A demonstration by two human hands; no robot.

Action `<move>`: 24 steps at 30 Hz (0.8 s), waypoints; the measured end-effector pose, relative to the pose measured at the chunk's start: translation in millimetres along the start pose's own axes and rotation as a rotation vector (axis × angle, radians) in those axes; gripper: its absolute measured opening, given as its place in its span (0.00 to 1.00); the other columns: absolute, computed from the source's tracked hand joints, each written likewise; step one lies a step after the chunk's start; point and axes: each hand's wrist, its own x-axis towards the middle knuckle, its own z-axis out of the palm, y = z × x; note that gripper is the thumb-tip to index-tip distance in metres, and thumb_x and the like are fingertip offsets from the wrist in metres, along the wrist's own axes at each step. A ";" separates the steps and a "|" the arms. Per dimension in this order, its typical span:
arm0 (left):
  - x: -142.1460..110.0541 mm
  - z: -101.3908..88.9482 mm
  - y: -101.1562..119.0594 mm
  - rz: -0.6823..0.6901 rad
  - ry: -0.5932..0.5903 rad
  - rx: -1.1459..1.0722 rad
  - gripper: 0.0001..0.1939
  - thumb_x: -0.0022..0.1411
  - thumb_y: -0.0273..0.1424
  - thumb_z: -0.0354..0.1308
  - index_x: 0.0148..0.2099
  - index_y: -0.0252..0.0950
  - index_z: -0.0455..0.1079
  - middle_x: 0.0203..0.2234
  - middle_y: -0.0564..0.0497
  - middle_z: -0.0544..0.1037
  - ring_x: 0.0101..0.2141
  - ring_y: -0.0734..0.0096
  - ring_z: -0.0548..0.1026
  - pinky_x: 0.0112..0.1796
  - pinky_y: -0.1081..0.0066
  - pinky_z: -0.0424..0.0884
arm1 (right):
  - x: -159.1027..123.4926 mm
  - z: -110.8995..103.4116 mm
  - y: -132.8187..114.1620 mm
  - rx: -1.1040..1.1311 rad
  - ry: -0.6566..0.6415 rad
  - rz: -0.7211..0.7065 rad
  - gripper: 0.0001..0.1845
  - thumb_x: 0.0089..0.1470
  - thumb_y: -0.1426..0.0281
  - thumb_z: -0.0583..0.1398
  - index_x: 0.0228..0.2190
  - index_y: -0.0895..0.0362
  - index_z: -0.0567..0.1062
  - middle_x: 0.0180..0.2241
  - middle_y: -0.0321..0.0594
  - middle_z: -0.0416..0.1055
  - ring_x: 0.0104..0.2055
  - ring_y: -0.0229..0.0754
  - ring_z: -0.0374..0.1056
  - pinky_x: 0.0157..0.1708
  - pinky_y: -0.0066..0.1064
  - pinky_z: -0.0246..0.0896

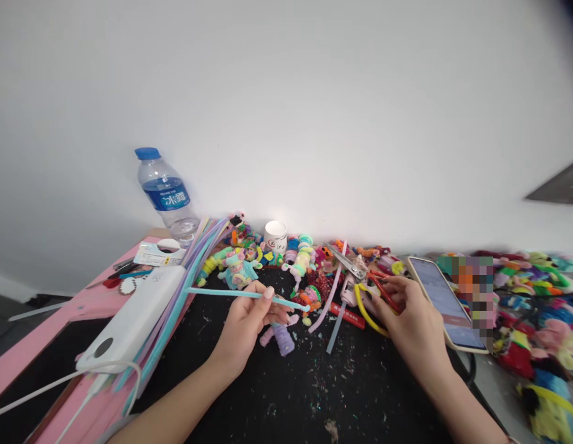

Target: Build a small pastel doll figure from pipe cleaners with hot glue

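We pinch a light blue pipe cleaner [216, 292] with the grip of our left hand [243, 320], well to the left of the phone [441, 296]. Our right hand [418, 320] is just left of the phone, touching the scissors [352, 266] by their red and yellow handles; we can't tell if that grip is squeezed tight. Left of the phone, a purple fuzzy doll [283, 338] lies on the bench [286, 394].

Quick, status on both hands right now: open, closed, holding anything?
Left hand: closed, holding the light blue pipe cleaner.
Right hand: at the handles of the scissors; whether its grip is closed can't be told.
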 end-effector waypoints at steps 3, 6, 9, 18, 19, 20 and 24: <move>-1.3 0.4 -1.7 -0.035 -0.034 0.000 0.10 0.60 0.35 0.54 0.29 0.36 0.61 0.23 0.51 0.77 0.25 0.73 0.75 0.31 0.71 0.70 | 1.4 1.3 3.7 -0.002 -0.002 0.019 0.16 0.51 0.62 0.56 0.40 0.57 0.66 0.34 0.45 0.71 0.32 0.46 0.69 0.31 0.34 0.63; -2.7 2.4 -1.9 -0.075 -0.088 -0.029 0.10 0.59 0.35 0.55 0.29 0.35 0.61 0.21 0.51 0.77 0.24 0.73 0.75 0.28 0.73 0.70 | 3.6 0.9 5.5 -0.021 -0.008 -0.001 0.14 0.51 0.66 0.56 0.41 0.58 0.66 0.36 0.45 0.71 0.36 0.48 0.68 0.36 0.37 0.63; -4.3 4.8 -0.9 -0.104 -0.143 -0.041 0.10 0.58 0.34 0.56 0.28 0.35 0.62 0.21 0.51 0.77 0.23 0.73 0.75 0.28 0.73 0.71 | 3.6 -3.4 1.7 -0.035 0.053 -0.089 0.13 0.52 0.69 0.55 0.41 0.57 0.67 0.40 0.48 0.69 0.44 0.52 0.64 0.44 0.43 0.59; -9.8 11.2 0.9 -0.137 -0.201 0.176 0.08 0.55 0.33 0.59 0.29 0.33 0.68 0.21 0.49 0.77 0.24 0.70 0.76 0.30 0.71 0.72 | -33.2 -9.9 -55.4 0.377 -0.580 -0.531 0.10 0.55 0.67 0.56 0.41 0.55 0.67 0.35 0.42 0.69 0.37 0.43 0.65 0.37 0.31 0.62; -9.9 11.2 1.0 -0.116 -0.215 0.202 0.08 0.55 0.33 0.59 0.29 0.33 0.69 0.21 0.50 0.77 0.24 0.70 0.76 0.31 0.71 0.72 | -35.8 -7.7 -59.1 0.388 -0.606 -0.532 0.06 0.58 0.70 0.52 0.35 0.56 0.68 0.30 0.39 0.68 0.32 0.41 0.65 0.32 0.30 0.61; -9.9 10.8 1.1 -0.086 -0.221 0.225 0.08 0.56 0.33 0.58 0.30 0.33 0.69 0.21 0.50 0.77 0.25 0.70 0.76 0.32 0.71 0.72 | -37.4 -5.5 -60.9 0.403 -0.589 -0.538 0.11 0.60 0.71 0.49 0.29 0.56 0.68 0.25 0.38 0.66 0.28 0.39 0.63 0.28 0.28 0.59; -6.9 5.5 1.6 0.072 -0.035 0.274 0.10 0.60 0.35 0.53 0.33 0.33 0.69 0.24 0.50 0.76 0.29 0.68 0.76 0.34 0.69 0.72 | -36.1 0.7 -55.2 0.433 -0.509 -0.417 0.15 0.60 0.72 0.47 0.24 0.57 0.66 0.20 0.36 0.62 0.22 0.37 0.59 0.22 0.26 0.54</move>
